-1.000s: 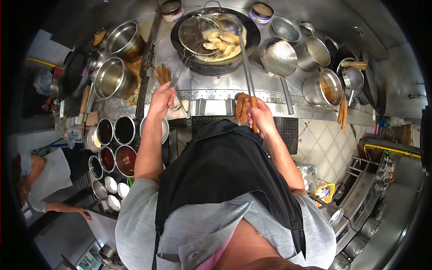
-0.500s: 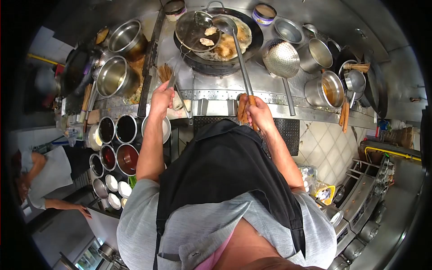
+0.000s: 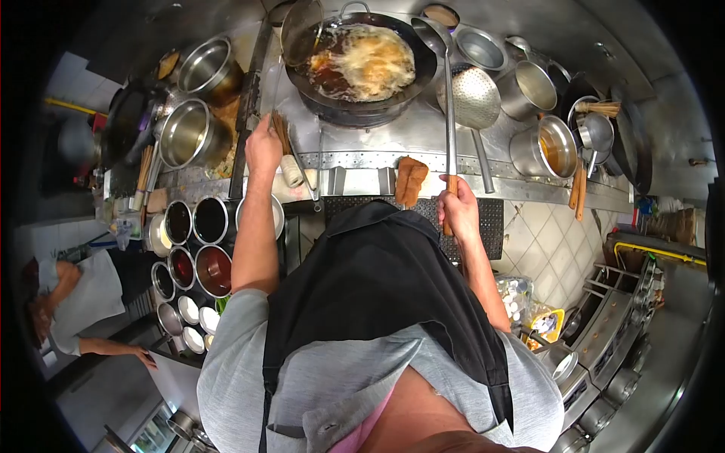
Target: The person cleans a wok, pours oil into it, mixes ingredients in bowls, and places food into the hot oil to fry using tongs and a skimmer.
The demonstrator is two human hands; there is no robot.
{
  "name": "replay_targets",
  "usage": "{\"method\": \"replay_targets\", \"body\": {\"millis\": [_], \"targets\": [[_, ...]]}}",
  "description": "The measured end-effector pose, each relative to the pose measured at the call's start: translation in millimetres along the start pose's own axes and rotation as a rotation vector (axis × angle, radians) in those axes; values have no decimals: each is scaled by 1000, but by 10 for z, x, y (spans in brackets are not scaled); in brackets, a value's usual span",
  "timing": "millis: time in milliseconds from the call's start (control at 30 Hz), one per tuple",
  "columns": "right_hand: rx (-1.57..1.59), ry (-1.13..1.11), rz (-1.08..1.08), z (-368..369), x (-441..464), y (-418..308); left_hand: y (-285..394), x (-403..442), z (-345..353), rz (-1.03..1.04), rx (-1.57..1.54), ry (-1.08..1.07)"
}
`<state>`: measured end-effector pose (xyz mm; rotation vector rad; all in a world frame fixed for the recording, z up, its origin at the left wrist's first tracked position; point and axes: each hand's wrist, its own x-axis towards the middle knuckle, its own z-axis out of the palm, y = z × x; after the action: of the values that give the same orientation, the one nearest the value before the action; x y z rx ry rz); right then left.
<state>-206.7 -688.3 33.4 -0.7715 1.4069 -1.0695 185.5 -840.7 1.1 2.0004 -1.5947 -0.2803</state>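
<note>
My left hand (image 3: pixel 263 147) is closed round the handle of a round wire strainer (image 3: pixel 300 34), which is tilted on its side over the left rim of a large black wok (image 3: pixel 317 92). The part of the handle inside my fist is hidden. Pale food (image 3: pixel 374 64) bubbles in the wok's oil. Wrapped round the wooden handle of a long steel ladle (image 3: pixel 450 113), my right hand (image 3: pixel 458 208) holds it upright in view, its bowl beyond the wok's right rim. A folded brown cloth (image 3: pixel 410 180) lies at the counter edge, left of that hand.
A perforated skimmer (image 3: pixel 470 98) rests right of the wok, near several steel pots (image 3: pixel 555 147). A bamboo brush (image 3: pixel 289 155) lies beside my left hand. Sauce containers (image 3: pixel 214 268) stand lower left. Another person's arm (image 3: pixel 113 347) shows at far left.
The strainer has moved left and tipped, and the pale pieces it held are gone from it. My right hand has carried the ladle right, off the wok's middle, uncovering the brown cloth.
</note>
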Motion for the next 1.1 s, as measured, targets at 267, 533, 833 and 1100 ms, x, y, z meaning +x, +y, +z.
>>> {"method": "replay_targets", "body": {"millis": [267,533,833,1100], "targets": [[40,28,-3,-119,-99,20,-97,206,378,169,-162,5],[55,29,17,-199,-125,67,-93,369,777,106,-442,-258],[15,15,28,-237,-153,60,-265,431,800,318,-272,-200],[-8,33,58,-166,-94,-39,-52,304,193,-466,-826,-851]]}}
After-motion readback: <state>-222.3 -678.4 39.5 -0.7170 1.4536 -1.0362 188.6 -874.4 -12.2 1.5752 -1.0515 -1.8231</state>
